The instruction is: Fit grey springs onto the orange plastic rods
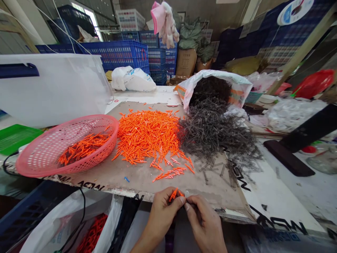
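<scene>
Just past the table's front edge, my left hand (163, 212) is closed on small orange plastic pieces (173, 194), their tips showing above the fingers. My right hand (205, 219) meets it, thumb and fingers pinched together at the same spot; whatever lies between those fingertips is hidden. Beyond my hands lies a small group of orange pieces (170, 173), in front of a large orange pile (147, 133). To its right spreads a heap of dark coil springs (216, 130), with loose springs (206, 172) nearer me.
A pink perforated basket (31, 154) holding orange pieces stands at left, before a white plastic bin (52, 88). Springs spill from an open sack (240, 84). Below the table edge hangs a white bag (50, 225) with red pieces. A black stand (289, 158) is at right.
</scene>
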### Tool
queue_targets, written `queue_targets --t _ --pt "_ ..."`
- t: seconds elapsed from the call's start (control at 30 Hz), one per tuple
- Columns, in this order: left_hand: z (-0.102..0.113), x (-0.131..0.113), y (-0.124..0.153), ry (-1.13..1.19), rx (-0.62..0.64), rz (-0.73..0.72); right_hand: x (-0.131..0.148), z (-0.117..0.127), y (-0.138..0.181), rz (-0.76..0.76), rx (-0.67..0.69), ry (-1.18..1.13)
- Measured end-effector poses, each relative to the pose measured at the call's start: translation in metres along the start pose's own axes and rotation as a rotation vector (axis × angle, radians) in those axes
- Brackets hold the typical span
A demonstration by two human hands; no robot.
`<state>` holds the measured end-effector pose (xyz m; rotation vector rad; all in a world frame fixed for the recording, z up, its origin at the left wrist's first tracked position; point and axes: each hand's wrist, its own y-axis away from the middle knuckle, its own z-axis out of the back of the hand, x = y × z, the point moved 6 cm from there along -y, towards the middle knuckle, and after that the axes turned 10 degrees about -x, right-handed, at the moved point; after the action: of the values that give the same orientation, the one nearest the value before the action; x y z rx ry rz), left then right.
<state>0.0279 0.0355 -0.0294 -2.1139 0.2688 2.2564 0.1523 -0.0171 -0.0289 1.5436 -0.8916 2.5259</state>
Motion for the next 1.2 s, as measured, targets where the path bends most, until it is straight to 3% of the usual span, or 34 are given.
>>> queue_targets --t 0.6,1.2 --pt "0.001 -0.0025 -0.0011 -0.075 -0.047 -0.057 -0.003 -0.0032 -0.0013 0.024 0.096 0.076" --pt "0.0004 -0.0027 0.0016 -0.135 -0.069 -0.102 -0.0033 -0.0038 -0.0022 0.035 0.091 0.098"
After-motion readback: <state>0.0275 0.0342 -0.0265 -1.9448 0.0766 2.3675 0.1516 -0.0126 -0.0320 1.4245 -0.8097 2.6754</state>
